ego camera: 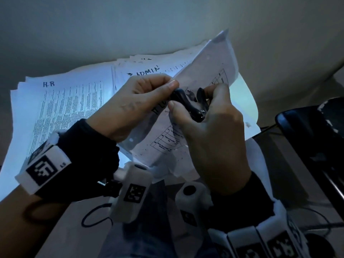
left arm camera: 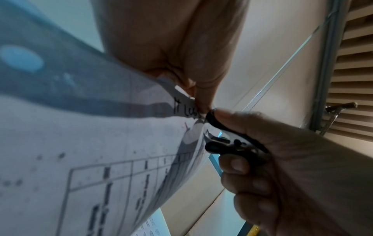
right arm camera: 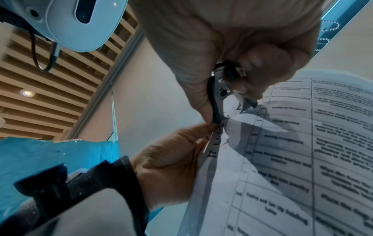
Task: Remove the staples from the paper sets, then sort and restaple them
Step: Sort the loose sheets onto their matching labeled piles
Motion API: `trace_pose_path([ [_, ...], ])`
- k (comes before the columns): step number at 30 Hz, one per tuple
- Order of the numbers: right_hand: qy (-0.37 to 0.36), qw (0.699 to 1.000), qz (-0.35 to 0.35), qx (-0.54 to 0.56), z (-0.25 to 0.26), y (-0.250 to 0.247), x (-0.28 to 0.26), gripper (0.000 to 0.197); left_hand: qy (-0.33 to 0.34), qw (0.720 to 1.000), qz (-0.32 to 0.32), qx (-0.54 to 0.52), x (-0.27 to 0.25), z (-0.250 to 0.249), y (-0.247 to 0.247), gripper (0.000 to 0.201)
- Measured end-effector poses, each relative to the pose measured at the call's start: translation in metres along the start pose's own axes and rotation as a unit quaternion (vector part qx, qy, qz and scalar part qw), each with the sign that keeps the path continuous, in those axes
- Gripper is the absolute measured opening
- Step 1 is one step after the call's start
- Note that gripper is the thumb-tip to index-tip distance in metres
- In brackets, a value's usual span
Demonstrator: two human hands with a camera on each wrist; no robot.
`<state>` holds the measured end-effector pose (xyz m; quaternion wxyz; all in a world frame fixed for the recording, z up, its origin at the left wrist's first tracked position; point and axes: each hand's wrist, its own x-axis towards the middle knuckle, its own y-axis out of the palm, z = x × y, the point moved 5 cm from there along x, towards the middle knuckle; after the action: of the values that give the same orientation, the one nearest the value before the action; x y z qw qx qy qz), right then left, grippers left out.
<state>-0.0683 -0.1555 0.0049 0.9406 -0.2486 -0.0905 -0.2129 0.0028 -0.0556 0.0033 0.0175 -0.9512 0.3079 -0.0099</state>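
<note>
While left hand (ego camera: 134, 101) pinches paper set (ego camera: 202, 75) corner, right hand (ego camera: 210, 131) grips staple remover (ego camera: 188, 103) there.

pale table (ego camera: 249, 101), paper stacks marked h.r (ego camera: 61, 108) and admin (ego camera: 149, 70) side by side

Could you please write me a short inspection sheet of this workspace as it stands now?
Surface: pale table, mostly covered by paper.
Job's things: paper set held up off the table; black staple remover at its corner; stacks marked H.R and ADMIN lying flat.
Clutter: dark device at the right edge.
Grippers: left hand pinches the paper set's corner; right hand grips the staple remover.
Cables: thin black cable looped near the wrist cameras.
Surroundings: pale wall; slatted ceiling in the right wrist view.
</note>
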Motion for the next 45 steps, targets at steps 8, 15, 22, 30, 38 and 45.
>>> trace_pose_path([
  [8, 0.005, 0.999, 0.018, 0.032, 0.003, 0.001, 0.000, 0.041, -0.006, 1.000, 0.005, 0.002, 0.001, 0.001, 0.000, 0.021],
  [15, -0.004, 0.997, 0.038, 0.073, 0.001, 0.001, 0.002, 0.042, 0.003, 1.000, 0.006, 0.001, -0.001, 0.006, -0.004, 0.025],
  [22, 0.008, 0.992, 0.040, 0.119, -0.005, -0.001, 0.006, 0.033, 0.016, 1.000, 0.001, 0.016, -0.001, 0.009, -0.008, 0.032],
  [30, 0.042, 0.987, 0.018, 0.156, -0.012, -0.002, 0.005, 0.026, 0.019, 1.000, 0.001, 0.020, -0.001, 0.009, -0.003, 0.027],
  [38, 0.045, 0.978, -0.003, 0.204, -0.016, 0.000, 0.004, 0.025, 0.022, 1.000, -0.008, 0.020, -0.002, 0.007, 0.001, 0.030],
  [45, 0.074, 0.969, 0.001, 0.234, -0.019, 0.001, 0.005, 0.018, 0.013, 0.999, -0.036, 0.016, -0.003, 0.005, 0.003, 0.026],
])
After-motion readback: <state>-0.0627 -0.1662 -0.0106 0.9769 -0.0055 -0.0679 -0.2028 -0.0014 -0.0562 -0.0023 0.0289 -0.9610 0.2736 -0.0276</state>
